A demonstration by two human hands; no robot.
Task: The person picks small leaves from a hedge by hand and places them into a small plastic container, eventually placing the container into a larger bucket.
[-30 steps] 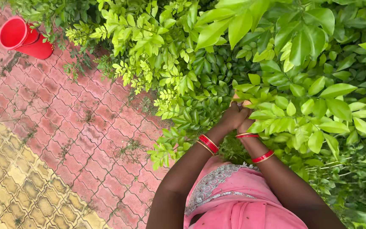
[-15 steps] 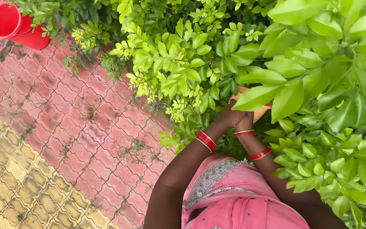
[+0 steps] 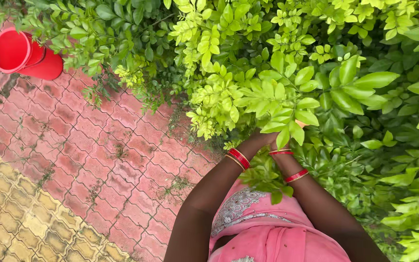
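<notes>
Both my arms reach forward into a dense green bush (image 3: pixel 287 63). My left hand (image 3: pixel 258 140) and my right hand (image 3: pixel 276 145) sit close together at the bush's edge, and a cluster of light green leaves (image 3: pixel 287 116) covers most of them. Red and gold bangles (image 3: pixel 238 158) circle my left wrist, and similar bangles (image 3: pixel 282 153) are on my right wrist and forearm. A small tan tip (image 3: pixel 300 123) shows between the leaves above my hands; what it is I cannot tell. The fingers are hidden.
A red bucket (image 3: pixel 23 53) lies tipped on the red paving (image 3: pixel 98 145) at the upper left, partly under the bush. Yellow paving blocks (image 3: pixel 15 223) fill the lower left. My pink garment (image 3: pixel 263 233) is at the bottom. Foliage fills the right side.
The view has shifted, so the bucket and hands sit lower in frame. The large leaves close to the camera are gone. My hands stay together in the bush, more covered by leaves.
</notes>
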